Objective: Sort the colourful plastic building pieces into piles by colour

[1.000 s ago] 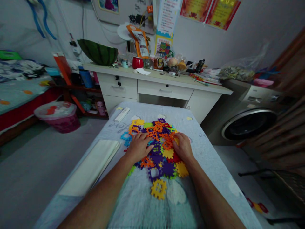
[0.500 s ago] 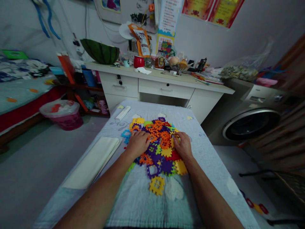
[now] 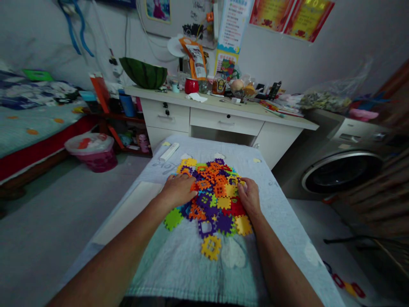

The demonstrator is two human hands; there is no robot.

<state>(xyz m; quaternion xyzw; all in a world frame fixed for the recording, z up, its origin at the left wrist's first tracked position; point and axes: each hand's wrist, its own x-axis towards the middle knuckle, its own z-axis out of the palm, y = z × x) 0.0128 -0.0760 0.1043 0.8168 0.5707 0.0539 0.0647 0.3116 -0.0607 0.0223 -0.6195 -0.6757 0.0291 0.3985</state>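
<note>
Just beyond the left fingers [image 3: 180, 177], we read grey script [image 3: 164, 166], apparently "Love," on the pale-blue cloth [image 3: 281, 221]; farther off, the tall white-and-blue paper wall chart's [image 3: 234, 25] characters are too small.

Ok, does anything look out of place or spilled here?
One thing: a red-and-yellow object lies on the floor at the lower right, away from the heaped plastic pieces. I see no spill.

Free tablecloth [image 3: 286, 236] outside right hand [image 3: 250, 197], tile pile [image 3: 209, 211] obstructing its left

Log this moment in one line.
multicoloured notched pieces: heaped on cloth | left hand: at heap's left side | right hand: at heap's right side
</note>
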